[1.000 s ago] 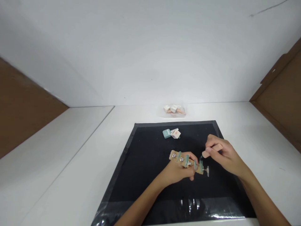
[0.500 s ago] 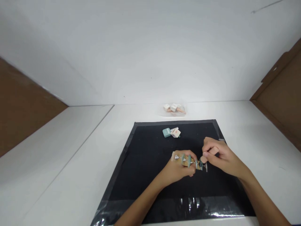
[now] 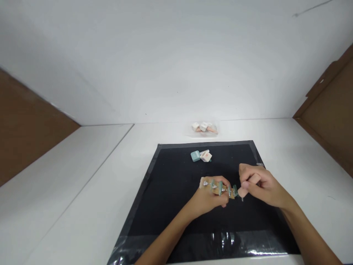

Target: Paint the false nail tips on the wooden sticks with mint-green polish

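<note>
My left hand (image 3: 213, 194) is closed around a tan wooden-looking bar (image 3: 216, 188). Along that bar runs a row of silver balls and green discs (image 3: 220, 187), reaching out past my fingers to the right. Between thumb and fingers, my right hand (image 3: 263, 186) grips a pale pink, stick-like piece (image 3: 253, 182). Its lower end is at the right end of the row, by the last green disc (image 3: 235, 190); I cannot tell whether they touch. A thin shiny tip shows just below the pink piece. Both hands are above the black mat (image 3: 165, 206).
Farther up the mat lie a green block (image 3: 195, 156) and a white cube with print (image 3: 206, 156), close together. Behind the mat, a clear tray (image 3: 202, 134) holds several white cubes and pink sticks. Brown panels (image 3: 30, 125) stand at both sides, and a white wall (image 3: 176, 66) at the back.
My right hand has shifted slightly right and down, and the pink piece now covers most of the shiny end part. My left hand has moved the bar slightly left.
</note>
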`<state>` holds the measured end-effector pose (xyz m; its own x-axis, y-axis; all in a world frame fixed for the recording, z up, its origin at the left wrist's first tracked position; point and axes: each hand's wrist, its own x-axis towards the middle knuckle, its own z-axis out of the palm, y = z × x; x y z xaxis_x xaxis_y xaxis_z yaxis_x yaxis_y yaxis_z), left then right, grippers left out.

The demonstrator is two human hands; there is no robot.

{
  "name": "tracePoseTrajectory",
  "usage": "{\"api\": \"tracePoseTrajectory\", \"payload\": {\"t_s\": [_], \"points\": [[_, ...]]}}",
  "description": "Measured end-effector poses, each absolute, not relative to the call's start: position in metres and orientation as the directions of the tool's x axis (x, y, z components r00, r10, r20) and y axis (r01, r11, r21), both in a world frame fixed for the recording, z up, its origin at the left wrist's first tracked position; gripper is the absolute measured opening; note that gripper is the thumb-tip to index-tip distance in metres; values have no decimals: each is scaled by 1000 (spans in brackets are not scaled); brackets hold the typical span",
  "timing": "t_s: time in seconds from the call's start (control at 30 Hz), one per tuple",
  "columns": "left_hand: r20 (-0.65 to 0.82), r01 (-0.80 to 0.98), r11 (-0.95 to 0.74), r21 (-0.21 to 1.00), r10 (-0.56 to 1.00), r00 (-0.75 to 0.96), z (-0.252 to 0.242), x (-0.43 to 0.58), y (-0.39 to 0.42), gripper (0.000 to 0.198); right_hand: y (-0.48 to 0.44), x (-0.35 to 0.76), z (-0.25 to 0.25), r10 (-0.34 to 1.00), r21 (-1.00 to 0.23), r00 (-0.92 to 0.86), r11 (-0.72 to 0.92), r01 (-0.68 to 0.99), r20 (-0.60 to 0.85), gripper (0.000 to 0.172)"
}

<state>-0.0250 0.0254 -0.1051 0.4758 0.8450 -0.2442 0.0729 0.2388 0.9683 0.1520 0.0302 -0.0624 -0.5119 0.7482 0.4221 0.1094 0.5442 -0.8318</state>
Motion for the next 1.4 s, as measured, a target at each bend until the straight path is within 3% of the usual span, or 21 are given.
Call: {"api": "tracePoseTrajectory", "payload": {"t_s": [0.3, 0.43, 0.57, 0.67, 0.87, 1.03, 1.2, 1.4], "points": [[-253, 106, 231, 967, 836, 487, -110, -26, 22, 20, 29, 153, -68, 855, -819, -358, 487, 303, 376, 22], [-238, -39, 303, 952, 817, 526, -112, -28, 22, 18, 28, 152, -72, 853, -852, -278, 496, 165, 442, 19], [-231, -109, 341, 934, 807, 544, -108, -28, 25, 14, 29, 151, -69, 785, -851, -399, 524, 19, 474, 19], [-226, -133, 356, 925, 797, 561, -106, -27, 25, 16, 30, 150, -66, 770, -839, -428, 542, 45, 474, 18], [-189, -148, 332, 932, 790, 583, -111, -29, 22, 24, 29, 151, -71, 847, -851, -303, 499, 165, 437, 18], [-163, -172, 320, 932, 790, 591, -115, -32, 21, 29, 29, 150, -78, 868, -871, -198, 481, 101, 456, 15], [-169, -191, 340, 921, 788, 592, -113, -32, 23, 32, 28, 148, -72, 809, -866, -344, 499, -28, 477, 19], [-169, -173, 328, 929, 788, 592, -113, -30, 23, 32, 28, 148, -68, 812, -841, -348, 531, 105, 469, 16]]}}
